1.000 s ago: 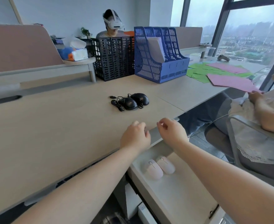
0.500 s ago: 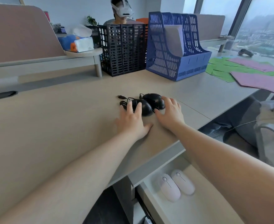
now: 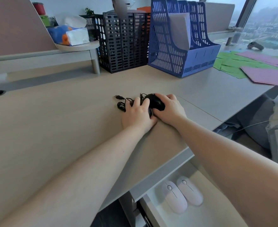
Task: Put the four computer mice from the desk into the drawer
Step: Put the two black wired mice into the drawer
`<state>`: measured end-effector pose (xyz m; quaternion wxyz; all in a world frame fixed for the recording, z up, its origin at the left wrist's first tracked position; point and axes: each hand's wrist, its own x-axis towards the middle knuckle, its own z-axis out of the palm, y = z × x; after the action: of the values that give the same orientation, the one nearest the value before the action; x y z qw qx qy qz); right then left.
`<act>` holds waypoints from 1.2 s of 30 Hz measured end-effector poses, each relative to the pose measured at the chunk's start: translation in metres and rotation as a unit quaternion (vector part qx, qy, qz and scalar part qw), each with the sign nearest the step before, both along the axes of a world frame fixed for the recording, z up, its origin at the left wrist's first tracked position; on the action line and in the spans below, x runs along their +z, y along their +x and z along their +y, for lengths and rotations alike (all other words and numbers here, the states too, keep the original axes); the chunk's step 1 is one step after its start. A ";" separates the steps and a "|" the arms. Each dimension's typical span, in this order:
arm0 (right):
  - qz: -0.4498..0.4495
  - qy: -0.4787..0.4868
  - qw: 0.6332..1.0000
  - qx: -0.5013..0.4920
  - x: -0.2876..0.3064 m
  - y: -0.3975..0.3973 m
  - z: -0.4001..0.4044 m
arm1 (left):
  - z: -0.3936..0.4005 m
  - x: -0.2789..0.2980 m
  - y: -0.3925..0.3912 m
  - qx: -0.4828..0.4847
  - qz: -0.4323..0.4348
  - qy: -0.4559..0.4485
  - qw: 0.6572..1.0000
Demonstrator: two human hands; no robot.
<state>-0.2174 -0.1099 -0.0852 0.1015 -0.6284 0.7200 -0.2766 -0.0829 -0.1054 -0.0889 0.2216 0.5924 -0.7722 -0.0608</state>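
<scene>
Bench [image 3: 69, 128]: carrying two black wired mice [image 3: 156, 102].
Grip: left hand [image 3: 137, 114] and right hand [image 3: 169, 108] are closing over them.
Risk: cables [image 3: 122, 104] trailing, possibly snagging outside the drawer [image 3: 153, 210].

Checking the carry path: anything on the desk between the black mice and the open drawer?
Only the person's forearms cross it. The desk from black mice to drawer is bare in the head view.

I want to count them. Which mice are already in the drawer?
The two pale pink mice lie side by side in the open drawer. The black corded ones are on the desk, under both hands.
</scene>
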 end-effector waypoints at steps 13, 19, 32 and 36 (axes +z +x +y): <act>-0.035 -0.015 0.998 -0.053 0.002 -0.001 0.077 | 0.067 0.017 0.012 -0.054 -0.087 -0.003 0.995; -0.029 0.013 0.999 -0.030 0.017 -0.012 0.133 | 0.115 0.032 0.008 -0.069 -0.111 0.011 0.991; -0.061 -0.004 0.997 -0.041 0.006 -0.046 0.269 | 0.238 0.026 -0.019 -0.151 -0.152 -0.009 0.977; -0.067 0.056 0.994 -0.063 -0.008 -0.063 0.295 | 0.260 0.018 -0.037 -0.167 -0.186 0.016 0.968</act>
<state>-0.2805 0.1853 -0.0930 0.1665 -0.5555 0.7640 -0.2830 -0.1199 0.1550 -0.0713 0.0512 0.4597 -0.8866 0.0017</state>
